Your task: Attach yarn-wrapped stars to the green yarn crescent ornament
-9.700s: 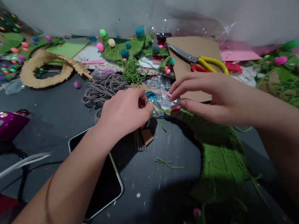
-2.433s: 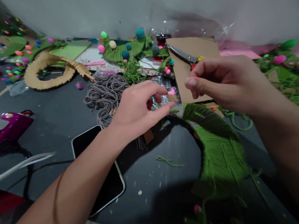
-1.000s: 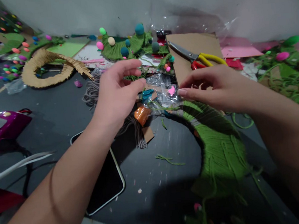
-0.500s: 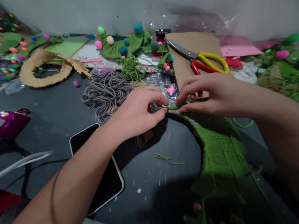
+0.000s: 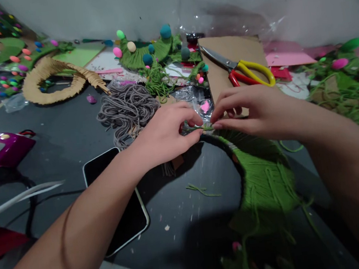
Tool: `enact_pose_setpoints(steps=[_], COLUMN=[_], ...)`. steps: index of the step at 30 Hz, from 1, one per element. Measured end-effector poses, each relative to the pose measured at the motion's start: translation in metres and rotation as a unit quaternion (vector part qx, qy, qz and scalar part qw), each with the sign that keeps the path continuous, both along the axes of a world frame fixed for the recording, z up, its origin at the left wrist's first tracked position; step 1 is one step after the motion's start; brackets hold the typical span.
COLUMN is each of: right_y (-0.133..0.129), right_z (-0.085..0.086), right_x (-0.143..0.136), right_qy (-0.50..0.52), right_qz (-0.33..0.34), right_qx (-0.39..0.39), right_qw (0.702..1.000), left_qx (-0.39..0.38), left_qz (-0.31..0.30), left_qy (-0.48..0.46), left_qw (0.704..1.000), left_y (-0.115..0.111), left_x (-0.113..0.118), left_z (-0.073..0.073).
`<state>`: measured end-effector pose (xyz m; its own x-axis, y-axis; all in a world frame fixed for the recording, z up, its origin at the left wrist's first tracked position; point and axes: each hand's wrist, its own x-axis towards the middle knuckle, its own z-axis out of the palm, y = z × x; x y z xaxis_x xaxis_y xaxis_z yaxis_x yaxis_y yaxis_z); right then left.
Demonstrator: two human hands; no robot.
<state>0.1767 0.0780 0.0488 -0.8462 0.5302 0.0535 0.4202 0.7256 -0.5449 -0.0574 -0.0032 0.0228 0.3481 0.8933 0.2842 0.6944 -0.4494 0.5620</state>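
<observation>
A curved piece wrapped in green yarn (image 5: 266, 172) lies on the dark table, its narrow upper end under my fingers. My left hand (image 5: 174, 130) pinches a short green strand (image 5: 207, 128) near that end. From the other side, my right hand (image 5: 245, 112) has thumb and forefinger closed on the same strand. A small gap separates the two sets of fingertips. Grey yarn (image 5: 127, 108) lies in a loose heap behind my left hand. Green yarn scraps (image 5: 202, 190) rest on the table inside the curve.
Scissors with red and yellow handles (image 5: 250, 72) lie on brown cardboard (image 5: 234, 46). A phone (image 5: 127, 222) sits under my left forearm. At the left are a purple tool (image 5: 13, 155) and a tan ring (image 5: 53, 95). Green pieces with pompoms (image 5: 147, 54) line the back.
My right thumb and fingers have shifted slightly left and up, and the green strand between the hands shows more plainly. My left hand has barely moved.
</observation>
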Motion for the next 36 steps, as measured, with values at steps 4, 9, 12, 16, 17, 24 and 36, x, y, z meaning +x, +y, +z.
enact_pose_setpoints(steps=[4,9,12,16,17,24,36], right_y=[0.001,0.001,0.001,-0.001,-0.001,-0.010,-0.108], right_z=[0.000,-0.002,-0.005,-0.007,-0.008,-0.008,0.013], right_x=[0.001,-0.004,-0.005,-0.007,-0.008,-0.013,0.042], right_qy=[-0.005,0.008,0.011,0.024,0.029,0.063,0.032], right_qz=[0.007,0.016,0.010,0.017,0.019,0.023,-0.260], right_qx=[0.007,0.011,0.028,0.052,0.055,0.086,0.047], right_qw=[1.000,1.000,1.000,0.998,0.998,0.994,0.964], left_qx=[0.004,0.002,0.005,0.010,0.011,0.018,0.054], left_qz=[0.005,0.007,0.011,0.014,0.015,0.027,-0.066], left_qy=[-0.002,-0.003,-0.009,-0.018,-0.020,-0.013,0.013], left_qw=[1.000,1.000,1.000,1.000,1.000,0.999,0.996], left_y=[0.000,0.001,0.001,0.002,0.002,0.002,-0.001], left_x=[0.000,0.000,0.001,0.001,0.001,0.001,0.000], left_z=[-0.001,-0.001,-0.002,-0.004,-0.004,-0.006,-0.010])
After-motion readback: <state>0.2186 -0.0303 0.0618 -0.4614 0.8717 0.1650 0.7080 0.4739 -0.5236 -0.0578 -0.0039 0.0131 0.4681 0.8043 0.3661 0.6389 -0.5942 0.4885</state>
